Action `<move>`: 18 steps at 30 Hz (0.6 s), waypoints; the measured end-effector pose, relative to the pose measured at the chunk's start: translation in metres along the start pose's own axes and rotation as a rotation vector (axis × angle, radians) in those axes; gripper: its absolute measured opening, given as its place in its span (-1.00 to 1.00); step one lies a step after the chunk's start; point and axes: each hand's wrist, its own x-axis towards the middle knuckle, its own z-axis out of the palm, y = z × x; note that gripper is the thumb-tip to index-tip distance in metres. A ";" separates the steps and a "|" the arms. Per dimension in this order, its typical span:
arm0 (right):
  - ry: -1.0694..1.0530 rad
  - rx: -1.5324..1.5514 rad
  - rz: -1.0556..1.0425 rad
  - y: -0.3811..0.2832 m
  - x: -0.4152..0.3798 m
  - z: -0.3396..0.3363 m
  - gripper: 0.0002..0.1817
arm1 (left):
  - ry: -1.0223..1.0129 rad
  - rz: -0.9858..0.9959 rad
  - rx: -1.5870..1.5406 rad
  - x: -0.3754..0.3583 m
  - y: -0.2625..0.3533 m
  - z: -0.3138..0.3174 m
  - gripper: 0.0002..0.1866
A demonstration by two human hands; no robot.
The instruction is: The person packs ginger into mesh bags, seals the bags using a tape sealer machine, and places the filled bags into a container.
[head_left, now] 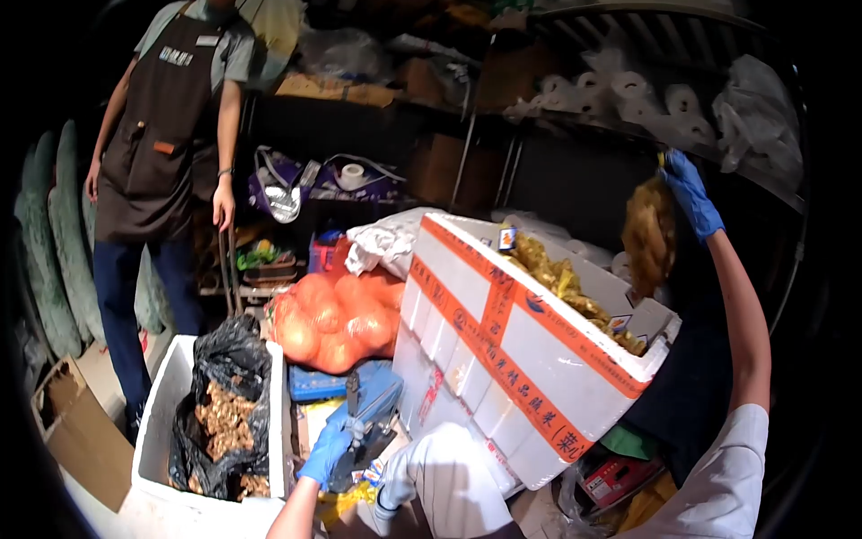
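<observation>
My right hand (pixel 691 193), in a blue glove, is raised at the right and closed on the top of a yellow-brown mesh bag (pixel 650 235). The bag hangs full beside the large white foam box (pixel 521 350), its contents hard to make out. Inside that box lie several golden mesh bags (pixel 561 278) with small labels. Low in the middle, my gloved left hand (pixel 329 451) is closed around a dark handheld tool (pixel 356 418), whose exact kind I cannot make out. Yellow bag material (pixel 348 503) lies just below it.
At the left, a smaller foam box (pixel 166 422) holds ginger-like pieces (pixel 229 422) in black plastic. Behind it a person in an apron (pixel 157 135) stands near winter melons (pixel 67 242). An orange net sack (pixel 332 319) sits mid-view. Plastic rolls (pixel 633 85) line the shelf.
</observation>
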 end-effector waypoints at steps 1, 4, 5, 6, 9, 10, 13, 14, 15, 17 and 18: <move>-0.108 0.109 0.027 -0.001 -0.011 0.014 -0.85 | -0.001 0.035 0.013 -0.003 0.000 -0.002 -0.79; -0.353 0.235 0.188 -0.006 -0.054 0.066 -0.84 | -0.051 -0.010 -0.013 -0.004 -0.004 -0.011 -0.78; -0.489 0.217 0.155 -0.013 -0.065 0.077 -0.85 | -0.058 -0.021 -0.011 -0.003 -0.005 -0.013 -0.78; -0.624 0.201 0.122 -0.019 -0.073 0.087 -0.86 | -0.036 -0.039 0.012 -0.004 -0.006 -0.014 -0.79; -0.817 0.360 0.217 -0.065 -0.063 0.092 -0.63 | -0.002 -0.066 0.084 -0.008 -0.002 -0.013 -0.81; -0.849 0.545 0.381 -0.084 -0.053 0.089 -0.59 | 0.011 -0.064 0.126 -0.011 0.001 -0.013 -0.82; -0.644 0.109 -0.020 -0.130 -0.028 0.078 -0.70 | 0.011 -0.068 0.136 -0.009 -0.003 -0.017 -0.84; -0.580 -0.020 -0.112 -0.151 -0.024 0.071 -0.75 | 0.025 -0.063 0.148 -0.009 -0.004 -0.018 -0.84; -0.502 0.003 -0.165 -0.171 -0.028 0.060 -0.74 | 0.007 -0.081 0.085 -0.009 -0.002 -0.017 -0.77; -0.356 0.139 -0.267 -0.229 -0.043 0.025 -0.73 | -0.010 -0.026 0.026 -0.001 -0.006 -0.018 -0.78; -0.294 0.252 -0.312 -0.264 -0.055 0.005 -0.70 | -0.009 -0.001 -0.020 -0.002 -0.004 -0.018 -0.80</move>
